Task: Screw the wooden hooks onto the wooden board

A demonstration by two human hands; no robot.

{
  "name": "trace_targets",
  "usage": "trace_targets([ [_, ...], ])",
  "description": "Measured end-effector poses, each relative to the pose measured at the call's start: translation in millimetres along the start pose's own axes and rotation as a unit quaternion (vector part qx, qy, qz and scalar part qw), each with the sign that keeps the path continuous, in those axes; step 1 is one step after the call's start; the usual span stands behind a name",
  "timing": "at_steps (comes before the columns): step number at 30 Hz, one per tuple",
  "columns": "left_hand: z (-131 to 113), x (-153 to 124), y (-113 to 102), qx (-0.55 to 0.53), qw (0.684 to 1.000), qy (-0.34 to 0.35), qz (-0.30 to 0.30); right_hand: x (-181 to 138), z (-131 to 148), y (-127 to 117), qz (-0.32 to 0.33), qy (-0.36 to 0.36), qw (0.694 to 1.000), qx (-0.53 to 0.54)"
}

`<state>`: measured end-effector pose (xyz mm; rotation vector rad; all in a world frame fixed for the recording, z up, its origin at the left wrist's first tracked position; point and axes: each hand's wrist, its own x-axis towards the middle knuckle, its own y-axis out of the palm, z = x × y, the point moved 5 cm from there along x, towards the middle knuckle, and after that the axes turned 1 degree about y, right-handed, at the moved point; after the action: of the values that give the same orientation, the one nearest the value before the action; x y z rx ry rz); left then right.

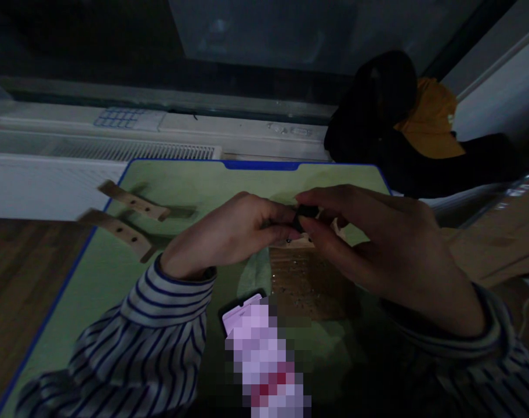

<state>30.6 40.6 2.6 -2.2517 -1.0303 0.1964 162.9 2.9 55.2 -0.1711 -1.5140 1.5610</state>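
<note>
My right hand [377,244] pinches a small dark piece [308,211] between thumb and fingers. My left hand [242,229] meets it from the other side, thumb and fingertips closed at the piece's left end. What kind of thing the dark piece is, I cannot make out. Just below the hands lies a brown wooden board [310,284] with several tiny shiny bits scattered on it. Behind the fingers, a paler wooden part shows, mostly hidden.
Two curved wooden pieces with holes, one farther [134,201] and one nearer [119,231], lie at the table's left edge. A lit phone [242,313] rests on the green table [195,180]. Beyond are a radiator [138,152], a dark bag-like heap [377,104] and an orange cap [432,122].
</note>
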Motion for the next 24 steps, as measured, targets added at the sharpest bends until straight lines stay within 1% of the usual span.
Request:
trace_targets([
  [7, -1.6, 0.2, -0.9, 0.015, 1.0, -0.011, 0.016, -0.1, -0.3, -0.4, -0.008, 0.01, 1.0, -0.015],
  [21, -3.1, -0.4, -3.5, 0.05, 0.999, 0.004, -0.011, 0.0, 0.6, -0.5, -0.005, 0.008, 1.0, -0.015],
  [24, -3.1, 0.0, -3.8, 0.063, 0.998, -0.002, -0.014, 0.4, 1.0, -0.6, -0.003, 0.007, 1.0, -0.012],
])
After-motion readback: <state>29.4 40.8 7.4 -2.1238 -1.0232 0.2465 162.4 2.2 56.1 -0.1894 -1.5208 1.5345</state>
